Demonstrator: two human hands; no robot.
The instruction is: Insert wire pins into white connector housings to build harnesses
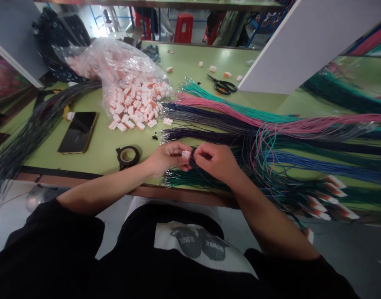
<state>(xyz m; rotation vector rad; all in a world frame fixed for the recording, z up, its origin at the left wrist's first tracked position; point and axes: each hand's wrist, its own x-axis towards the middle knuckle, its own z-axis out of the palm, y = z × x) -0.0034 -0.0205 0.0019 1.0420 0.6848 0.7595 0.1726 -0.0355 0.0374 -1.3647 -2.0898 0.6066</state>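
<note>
Between the thumb and fingers of my left hand [168,159] is a small white and orange connector housing [186,155]. Close by on its right, my right hand [216,161] is pinched at the housing's side, where dark wires meet it; the fingertips hold a thin dark wire, though its end is hidden. Under and around both hands lie bundles of loose wires with metal terminals at their left ends: dark purple wires [196,135], green wires [190,177], pink wires [215,104] and teal wires [203,92].
A plastic bag [116,62] spills a pile of connector housings [136,106]. Black tape [128,155], a phone [77,133] and scissors [223,86] lie on the green table [106,161]. Finished-looking wired connectors [330,195] rest at right. A grey panel [290,45] stands at the back right.
</note>
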